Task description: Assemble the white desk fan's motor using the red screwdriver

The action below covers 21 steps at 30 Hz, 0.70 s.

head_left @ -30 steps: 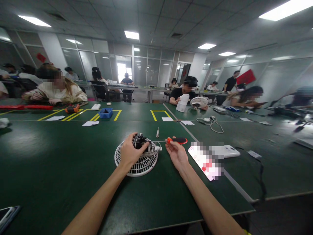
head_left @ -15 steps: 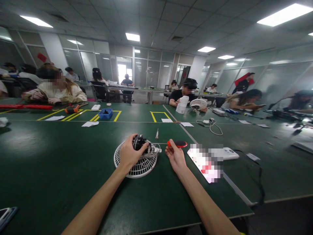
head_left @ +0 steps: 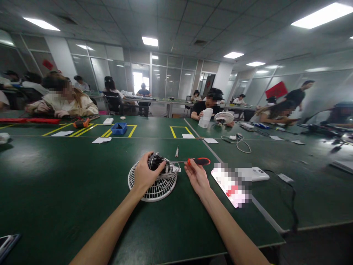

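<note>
On the green table lies a round white fan grille (head_left: 158, 192) with a black motor (head_left: 156, 161) and loose white wires on top of it. My left hand (head_left: 146, 171) is wrapped round the motor from the left, thumb across its near side. My right hand (head_left: 198, 177) pinches a red and black screwdriver (head_left: 202, 161), held level with its shaft pointing left at the motor. The palm faces up. Whether the tip sits in a screw cannot be made out. A small tool with a clear handle (head_left: 177, 151) lies just behind the grille.
Right of my hand lie a lit phone (head_left: 230, 187) and a white case with a dark strap (head_left: 259, 173). Farther back are a blue bin (head_left: 119, 128), paper slips, and a coiled cable (head_left: 242, 141). Across the table a person (head_left: 212, 105) handles another fan part. A phone (head_left: 8, 244) lies at the lower left.
The screwdriver and my right hand have shifted slightly left, and the fingers sit a little differently on the handle. My left hand stays on the motor. A standing person at the back right moved right.
</note>
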### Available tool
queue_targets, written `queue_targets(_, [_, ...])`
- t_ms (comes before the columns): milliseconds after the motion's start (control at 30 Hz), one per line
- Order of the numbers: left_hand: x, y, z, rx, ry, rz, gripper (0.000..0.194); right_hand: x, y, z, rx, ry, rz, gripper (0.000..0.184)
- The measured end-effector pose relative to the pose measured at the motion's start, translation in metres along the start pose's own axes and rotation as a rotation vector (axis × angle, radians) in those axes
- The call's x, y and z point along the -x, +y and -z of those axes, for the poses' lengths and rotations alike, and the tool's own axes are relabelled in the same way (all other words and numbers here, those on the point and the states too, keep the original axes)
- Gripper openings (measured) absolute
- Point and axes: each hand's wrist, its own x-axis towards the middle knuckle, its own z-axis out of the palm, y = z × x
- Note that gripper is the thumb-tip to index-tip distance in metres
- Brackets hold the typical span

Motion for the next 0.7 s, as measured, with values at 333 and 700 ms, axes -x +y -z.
queue_targets(333, [0.0002,0.0042,0.0011,0.000,0.005,-0.020,0.061,-0.0013,-0.0017,0.0002,-0.058,-0.046,-0.031,0.026])
queue_targets(700, [0.0013,0.0031,0.0000,-0.009,-0.014,-0.034,0.062,-0.0063,0.0041,0.0019,0.000,-0.002,-0.043,0.031])
